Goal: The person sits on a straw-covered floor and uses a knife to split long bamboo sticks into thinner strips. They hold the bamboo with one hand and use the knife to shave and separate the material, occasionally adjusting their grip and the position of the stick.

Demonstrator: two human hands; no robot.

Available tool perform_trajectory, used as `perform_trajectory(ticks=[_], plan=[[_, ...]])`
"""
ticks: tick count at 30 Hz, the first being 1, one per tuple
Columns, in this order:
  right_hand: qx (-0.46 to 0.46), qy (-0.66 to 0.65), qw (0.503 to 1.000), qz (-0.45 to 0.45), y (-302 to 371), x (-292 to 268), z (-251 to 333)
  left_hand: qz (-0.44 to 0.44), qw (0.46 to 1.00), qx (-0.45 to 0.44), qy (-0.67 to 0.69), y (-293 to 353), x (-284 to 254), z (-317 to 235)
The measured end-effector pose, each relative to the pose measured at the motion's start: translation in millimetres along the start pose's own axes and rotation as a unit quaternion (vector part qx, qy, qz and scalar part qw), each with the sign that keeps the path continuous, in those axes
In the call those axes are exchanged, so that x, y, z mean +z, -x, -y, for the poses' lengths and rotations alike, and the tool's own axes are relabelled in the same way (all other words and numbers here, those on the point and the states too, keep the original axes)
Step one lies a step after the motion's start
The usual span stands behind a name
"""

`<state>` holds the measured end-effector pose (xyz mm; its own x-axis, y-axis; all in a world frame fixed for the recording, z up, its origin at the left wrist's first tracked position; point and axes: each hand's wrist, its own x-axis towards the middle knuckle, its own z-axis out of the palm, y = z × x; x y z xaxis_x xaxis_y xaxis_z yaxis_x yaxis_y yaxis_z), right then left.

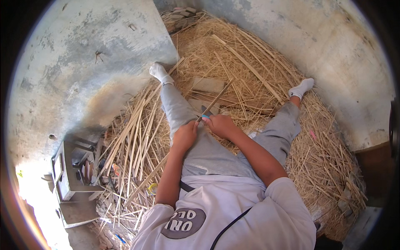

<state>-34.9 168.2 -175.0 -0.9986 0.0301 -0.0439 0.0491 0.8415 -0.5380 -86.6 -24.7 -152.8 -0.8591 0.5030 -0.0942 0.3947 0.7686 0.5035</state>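
Observation:
Over my left thigh, my two hands meet around a thin bamboo strip [219, 95] that slants up and away to the right. My left hand [186, 135] is closed on the strip, fingers pressed together. My right hand [221, 126] is closed beside it, around what looks like a small knife [205, 110] with a dark grey blade lying against the strip. A blue-green band shows at my right fingertips; whether it belongs to the handle or a finger wrap I cannot tell. The knife's handle is mostly hidden by my fingers.
My outstretched legs rest on a thick pile of straw-like shavings [241, 54]. Long split strips [139, 114] lie heaped at the left. A flat block [208, 85] sits between my feet. Pale walls [87, 54] rise around, and a grey box-like stand [71, 171] is at the left.

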Motion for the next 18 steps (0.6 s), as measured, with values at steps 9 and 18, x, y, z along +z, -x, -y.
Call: perform_trajectory(ticks=[9,18], plan=[[0.165,0.004,0.986,-0.022,-16.7,-0.2,-47.8,0.028,0.995,-0.011,-0.092,9.8,-3.8,-15.6],[0.327,-0.051,0.943,-0.035,1.4,-5.0,-131.1,0.061,0.981,0.06,-0.171,20.3,-10.7,-29.0]])
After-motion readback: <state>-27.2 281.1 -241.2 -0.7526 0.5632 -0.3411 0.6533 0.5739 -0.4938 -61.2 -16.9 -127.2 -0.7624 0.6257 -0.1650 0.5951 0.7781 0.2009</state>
